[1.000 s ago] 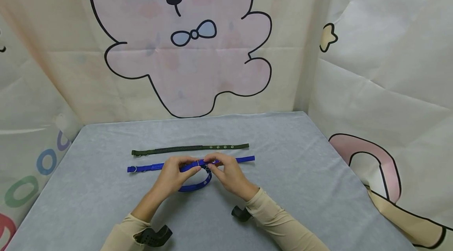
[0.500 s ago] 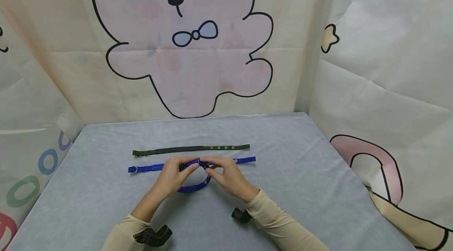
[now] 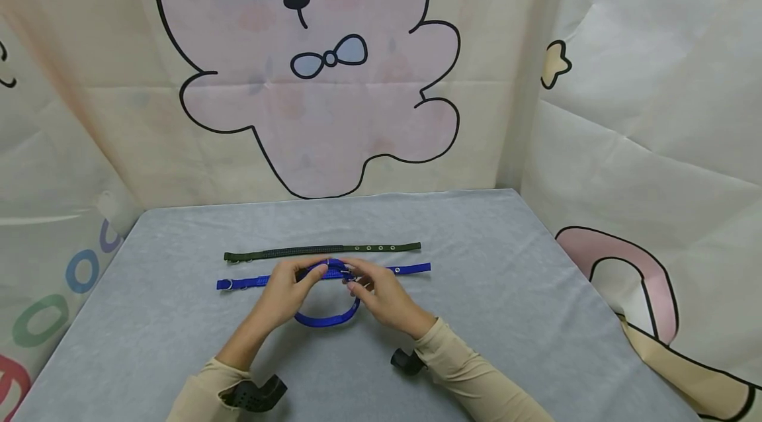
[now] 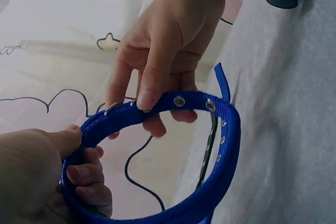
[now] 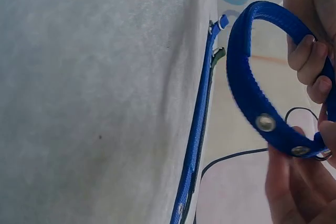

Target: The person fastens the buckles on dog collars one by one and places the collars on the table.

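Now, held above the table (image 3: 476, 323), the collar (image 3: 326, 322) shows a rounder loop than before, pinched by your left hand (image 3: 288, 290) and right hand (image 3: 383, 291); likely it's fastened, though the buckle (image 4: 111, 109) shows poorly.

From the held collar (image 5: 247, 93), the left hand (image 3: 284, 291) is at nine o'clock, the right hand (image 3: 387, 295) at three; toward twelve, the nearer strap (image 3: 250, 282), then the farther strap (image 3: 303, 251), lie on the table (image 3: 476, 290).

the held blue collar (image 3: 326, 322) now looks rounder.
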The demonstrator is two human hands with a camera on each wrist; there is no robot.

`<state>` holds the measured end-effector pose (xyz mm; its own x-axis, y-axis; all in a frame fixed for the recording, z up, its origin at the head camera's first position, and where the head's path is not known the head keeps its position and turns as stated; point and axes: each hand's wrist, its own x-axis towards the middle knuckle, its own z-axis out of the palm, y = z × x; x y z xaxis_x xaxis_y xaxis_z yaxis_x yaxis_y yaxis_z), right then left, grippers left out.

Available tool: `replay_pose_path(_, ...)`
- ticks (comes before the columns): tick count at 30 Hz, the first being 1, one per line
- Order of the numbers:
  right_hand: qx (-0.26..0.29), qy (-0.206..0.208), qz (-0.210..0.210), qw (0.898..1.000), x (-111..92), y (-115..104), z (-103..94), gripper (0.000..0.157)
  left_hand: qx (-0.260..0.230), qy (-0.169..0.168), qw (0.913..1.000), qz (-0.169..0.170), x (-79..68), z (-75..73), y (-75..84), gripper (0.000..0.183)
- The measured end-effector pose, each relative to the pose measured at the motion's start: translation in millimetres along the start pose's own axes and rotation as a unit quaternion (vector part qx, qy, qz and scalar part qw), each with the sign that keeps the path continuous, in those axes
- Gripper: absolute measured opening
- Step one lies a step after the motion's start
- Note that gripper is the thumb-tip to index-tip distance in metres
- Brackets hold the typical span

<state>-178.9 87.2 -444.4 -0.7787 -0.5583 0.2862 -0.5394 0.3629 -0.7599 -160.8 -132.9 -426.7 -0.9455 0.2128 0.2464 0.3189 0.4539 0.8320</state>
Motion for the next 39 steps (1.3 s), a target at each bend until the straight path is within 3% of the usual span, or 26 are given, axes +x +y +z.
replay_pose_path(5,0.030,0.011,-0.005,0.999,1,1,-1.5,0.046,0.006,-0.041,0.9990,-0.016,0.2,-10.0,0.7,0.038)
replay_pose_path(10,0.066,0.010,0.008,0.998,2,1,-4.2,0.048,0.006,-0.082,0.9965,-0.010,1.2,-24.7,1.0,0.043)
replay_pose_path(16,0.093,-0.008,0.030,0.995,3,1,-4.5,0.046,0.035,-0.092,0.9952,0.001,0.4,-36.9,1.0,0.037)
replay_pose_path(21,0.119,-0.028,0.036,0.992,3,1,-1.8,0.045,0.074,-0.098,0.9924,-0.012,0.9,-41.9,0.7,0.033)
replay_pose_path(28,0.161,-0.062,0.041,0.984,2,0,0.9,0.046,0.084,-0.126,0.9883,-0.015,-0.5,-50.5,-1.8,0.032)
replay_pose_path(33,0.161,-0.086,0.050,0.982,1,-2,0.8,0.048,0.085,-0.141,0.9862,-0.020,-1.6,-54.4,-5.0,0.032)
replay_pose_path(39,0.140,-0.120,0.058,0.981,0,-1,3.4,0.051,0.083,-0.182,0.9797,-0.002,-1.3,-55.2,-8.2,0.033)
